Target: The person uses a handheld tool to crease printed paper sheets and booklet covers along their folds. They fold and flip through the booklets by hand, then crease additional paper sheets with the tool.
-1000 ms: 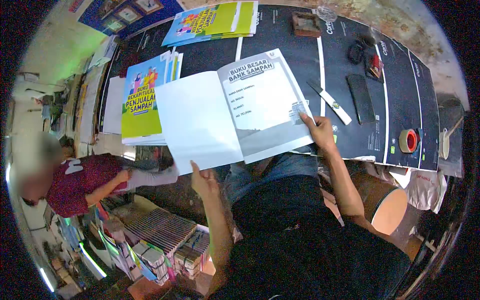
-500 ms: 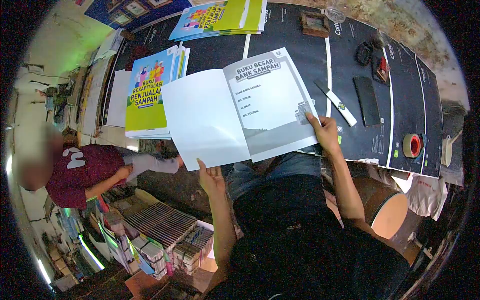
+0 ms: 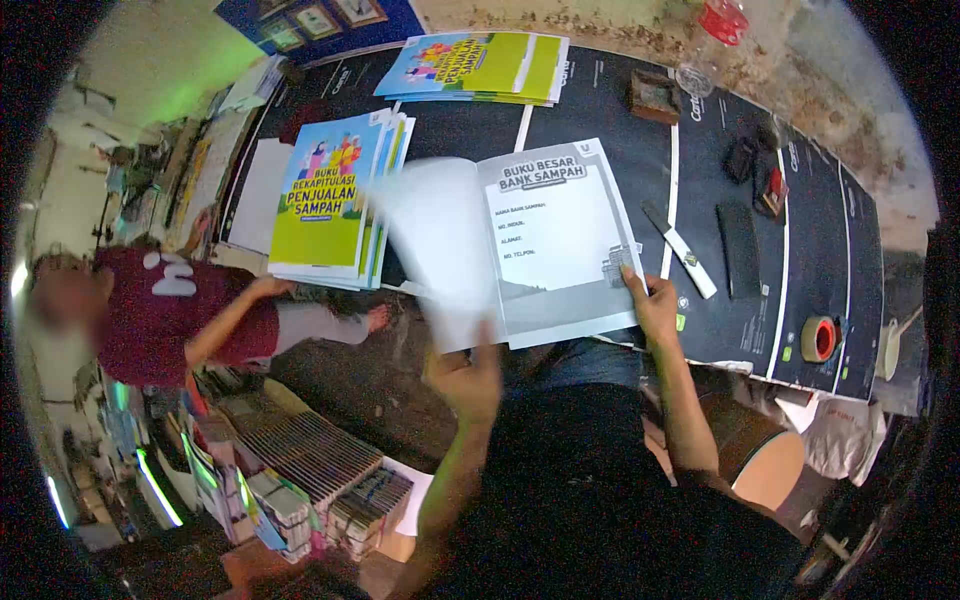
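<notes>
An opened booklet (image 3: 560, 285) is held up at the near edge of the table, its printed right-hand page headed "Buku Besar Bank Sampah". My right hand (image 3: 652, 308) pinches its right edge, thumb on top of the page. At the bottom of the blank left leaf (image 3: 445, 250), which is lifted, curved and smeared by motion, my left hand (image 3: 465, 378) has its fingers closed on the lower edge. Left of the booklet lies a stack of colourful booklets (image 3: 325, 195). Another such stack (image 3: 475, 68) is farther back.
A white-handled cutter (image 3: 690, 262), a dark bar (image 3: 738, 250) and a tape roll (image 3: 820, 340) lie on the black-covered table (image 3: 600, 110). A wooden box (image 3: 655, 97) and plastic bottle (image 3: 712, 45) stand behind. At left sits a person (image 3: 185, 310); bundled booklets (image 3: 310, 440) are below.
My left hand has moved right and inward, swinging the blank leaf up toward the spine. My right hand keeps its hold. The other person's arm now reaches toward the near stack; the view has shifted.
</notes>
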`<state>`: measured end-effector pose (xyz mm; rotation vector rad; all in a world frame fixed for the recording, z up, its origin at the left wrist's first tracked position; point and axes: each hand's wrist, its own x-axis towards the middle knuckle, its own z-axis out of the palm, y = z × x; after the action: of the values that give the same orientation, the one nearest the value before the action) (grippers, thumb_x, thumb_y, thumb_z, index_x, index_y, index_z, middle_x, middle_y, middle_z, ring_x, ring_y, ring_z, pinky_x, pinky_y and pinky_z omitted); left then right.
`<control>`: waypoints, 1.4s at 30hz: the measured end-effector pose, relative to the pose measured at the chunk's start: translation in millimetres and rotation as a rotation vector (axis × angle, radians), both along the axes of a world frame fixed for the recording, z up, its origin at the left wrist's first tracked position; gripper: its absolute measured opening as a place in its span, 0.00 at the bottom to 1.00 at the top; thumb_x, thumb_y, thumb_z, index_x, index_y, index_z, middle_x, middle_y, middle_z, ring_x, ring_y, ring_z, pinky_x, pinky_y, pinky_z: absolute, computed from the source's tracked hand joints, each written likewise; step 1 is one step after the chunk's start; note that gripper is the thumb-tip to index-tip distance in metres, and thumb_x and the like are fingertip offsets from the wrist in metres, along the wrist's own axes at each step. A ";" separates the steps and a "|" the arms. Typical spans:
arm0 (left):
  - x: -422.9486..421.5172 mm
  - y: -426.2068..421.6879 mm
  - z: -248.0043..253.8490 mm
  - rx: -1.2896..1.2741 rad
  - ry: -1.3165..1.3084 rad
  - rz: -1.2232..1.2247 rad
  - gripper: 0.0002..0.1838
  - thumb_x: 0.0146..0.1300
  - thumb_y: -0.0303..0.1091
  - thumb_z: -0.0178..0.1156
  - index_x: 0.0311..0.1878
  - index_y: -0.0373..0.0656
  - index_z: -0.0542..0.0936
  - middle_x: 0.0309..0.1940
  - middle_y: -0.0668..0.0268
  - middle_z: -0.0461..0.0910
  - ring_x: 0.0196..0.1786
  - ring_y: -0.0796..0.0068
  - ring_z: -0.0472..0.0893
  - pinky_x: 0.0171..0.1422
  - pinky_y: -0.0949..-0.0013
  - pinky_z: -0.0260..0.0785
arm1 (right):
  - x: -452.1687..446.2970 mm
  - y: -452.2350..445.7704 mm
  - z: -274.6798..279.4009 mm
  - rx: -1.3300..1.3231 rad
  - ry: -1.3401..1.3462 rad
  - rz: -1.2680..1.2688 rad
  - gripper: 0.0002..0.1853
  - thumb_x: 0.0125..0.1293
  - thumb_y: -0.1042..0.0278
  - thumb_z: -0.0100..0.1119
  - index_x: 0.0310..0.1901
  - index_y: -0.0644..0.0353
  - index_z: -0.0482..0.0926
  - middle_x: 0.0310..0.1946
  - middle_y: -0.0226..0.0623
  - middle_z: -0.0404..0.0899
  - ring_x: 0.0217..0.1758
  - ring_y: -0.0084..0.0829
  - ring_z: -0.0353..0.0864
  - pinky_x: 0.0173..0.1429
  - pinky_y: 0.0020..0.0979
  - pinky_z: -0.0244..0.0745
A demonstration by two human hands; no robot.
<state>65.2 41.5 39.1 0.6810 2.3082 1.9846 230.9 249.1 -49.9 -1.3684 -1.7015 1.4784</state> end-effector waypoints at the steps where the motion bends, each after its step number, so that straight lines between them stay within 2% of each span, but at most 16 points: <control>1: 10.5 16.9 3.8 -0.075 0.130 -0.134 0.14 0.58 0.28 0.71 0.47 0.39 0.83 0.48 0.60 0.85 0.46 0.60 0.86 0.47 0.60 0.78 | 1.6 3.6 -4.1 -0.006 0.009 0.025 0.26 0.71 0.49 0.66 0.33 0.72 0.88 0.22 0.32 0.84 0.24 0.17 0.73 0.28 0.29 0.67; 4: 35.9 65.0 -12.2 -0.180 0.413 -0.447 0.17 0.48 0.26 0.74 0.42 0.43 0.81 0.41 0.58 0.81 0.47 0.58 0.82 0.52 0.57 0.75 | 14.4 13.3 -40.7 0.080 0.069 0.089 0.22 0.72 0.55 0.65 0.35 0.72 0.88 0.24 0.33 0.85 0.25 0.18 0.75 0.29 0.29 0.68; 8: 57.2 89.6 -57.1 -0.393 0.459 -0.535 0.14 0.51 0.30 0.71 0.43 0.43 0.81 0.40 0.60 0.79 0.46 0.53 0.80 0.52 0.54 0.72 | 22.8 14.4 -47.5 0.033 0.094 0.120 0.14 0.67 0.66 0.64 0.40 0.73 0.87 0.33 0.42 0.90 0.34 0.22 0.83 0.39 0.30 0.77; 14: 63.3 84.5 -78.6 -0.385 0.349 -0.528 0.12 0.55 0.33 0.69 0.42 0.43 0.82 0.39 0.60 0.80 0.42 0.53 0.81 0.46 0.53 0.74 | 17.6 10.9 -48.6 0.054 0.049 0.067 0.18 0.68 0.59 0.66 0.38 0.71 0.88 0.28 0.37 0.87 0.29 0.21 0.80 0.34 0.30 0.74; 15: 62.2 89.3 -89.1 -0.222 0.324 -0.451 0.09 0.59 0.35 0.69 0.37 0.42 0.80 0.32 0.59 0.79 0.34 0.54 0.81 0.40 0.56 0.74 | 15.1 8.9 -27.9 0.012 0.000 0.072 0.19 0.69 0.57 0.66 0.37 0.70 0.88 0.26 0.35 0.86 0.29 0.20 0.79 0.33 0.30 0.72; 18: 30.9 63.0 -22.6 -0.528 0.181 -0.205 0.08 0.66 0.31 0.66 0.35 0.38 0.79 0.27 0.55 0.80 0.31 0.57 0.83 0.36 0.58 0.72 | 12.6 6.8 -21.5 -0.012 0.009 0.059 0.23 0.70 0.50 0.66 0.34 0.69 0.88 0.22 0.30 0.83 0.25 0.18 0.75 0.29 0.30 0.67; 19: 13.6 41.2 -34.5 -0.394 0.034 -0.163 0.07 0.66 0.30 0.67 0.41 0.37 0.82 0.31 0.57 0.83 0.32 0.69 0.84 0.36 0.62 0.74 | 13.3 6.3 -16.9 -0.011 -0.006 0.059 0.23 0.70 0.50 0.66 0.34 0.69 0.88 0.22 0.30 0.83 0.25 0.18 0.75 0.29 0.30 0.67; 20: 4.4 32.4 -3.0 -0.158 0.024 -0.107 0.10 0.67 0.27 0.67 0.49 0.33 0.83 0.37 0.60 0.86 0.38 0.76 0.84 0.41 0.68 0.76 | 12.9 5.0 -10.5 -0.009 -0.017 0.060 0.24 0.70 0.50 0.66 0.34 0.69 0.88 0.22 0.30 0.83 0.25 0.18 0.75 0.29 0.29 0.67; 21: -6.4 17.0 -3.4 0.022 -0.090 -0.039 0.14 0.69 0.24 0.64 0.56 0.30 0.81 0.43 0.60 0.87 0.44 0.75 0.84 0.47 0.70 0.77 | 9.2 1.8 1.3 -0.011 0.027 0.042 0.25 0.70 0.49 0.66 0.34 0.70 0.88 0.21 0.30 0.83 0.24 0.18 0.74 0.28 0.29 0.66; 22: -20.4 -6.5 -1.9 -0.085 -0.063 -0.002 0.14 0.70 0.21 0.62 0.57 0.28 0.80 0.45 0.59 0.86 0.45 0.74 0.84 0.51 0.69 0.77 | 8.5 2.3 1.4 -0.017 0.022 0.040 0.25 0.70 0.49 0.66 0.34 0.70 0.88 0.21 0.30 0.83 0.24 0.17 0.74 0.28 0.28 0.66; 23: -21.5 -19.0 3.0 -0.005 -0.186 0.115 0.10 0.70 0.28 0.66 0.48 0.30 0.84 0.42 0.59 0.87 0.43 0.73 0.83 0.52 0.68 0.77 | 8.4 3.3 -0.4 -0.026 0.016 0.040 0.25 0.70 0.49 0.66 0.34 0.71 0.88 0.21 0.30 0.83 0.24 0.17 0.74 0.28 0.28 0.66; 24: -30.5 -39.1 -0.4 -0.209 0.052 0.162 0.11 0.71 0.31 0.66 0.47 0.31 0.86 0.37 0.63 0.87 0.39 0.77 0.81 0.47 0.69 0.75 | 8.7 3.5 -2.6 -0.037 0.007 0.041 0.25 0.70 0.49 0.66 0.34 0.71 0.88 0.21 0.31 0.83 0.24 0.17 0.74 0.28 0.28 0.66; 26: -41.3 -72.8 -29.0 -0.210 0.001 0.248 0.14 0.72 0.37 0.66 0.36 0.33 0.85 0.29 0.70 0.82 0.32 0.81 0.75 0.39 0.69 0.69 | 10.2 6.1 -0.4 -0.021 -0.051 0.073 0.25 0.70 0.48 0.66 0.34 0.70 0.88 0.21 0.30 0.83 0.23 0.18 0.74 0.28 0.29 0.66; 28: -66.3 -121.6 -79.9 -0.365 -0.233 0.256 0.16 0.74 0.41 0.63 0.40 0.34 0.86 0.30 0.68 0.83 0.33 0.80 0.77 0.39 0.68 0.68 | 8.4 4.1 -4.7 -0.027 0.022 0.040 0.25 0.71 0.48 0.65 0.33 0.69 0.88 0.21 0.30 0.83 0.24 0.17 0.75 0.28 0.29 0.67; 32: -63.0 -118.2 -83.4 -0.228 -0.532 0.303 0.18 0.74 0.45 0.62 0.36 0.37 0.84 0.27 0.69 0.81 0.30 0.79 0.75 0.36 0.67 0.66 | 8.4 5.4 -9.4 -0.070 0.018 0.046 0.25 0.71 0.48 0.65 0.33 0.68 0.88 0.21 0.31 0.84 0.24 0.17 0.75 0.28 0.28 0.68; 42: -72.6 -101.8 -55.4 0.148 -0.532 0.370 0.14 0.73 0.41 0.64 0.36 0.39 0.81 0.31 0.68 0.81 0.30 0.77 0.78 0.33 0.64 0.72 | 3.2 5.1 -10.1 -0.087 -0.008 0.024 0.25 0.69 0.47 0.66 0.35 0.68 0.88 0.23 0.33 0.85 0.24 0.19 0.76 0.29 0.29 0.69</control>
<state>-7.3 -60.3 -16.4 -0.2813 2.0728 2.1457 234.1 254.1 -60.0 -1.4048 -1.6817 1.5784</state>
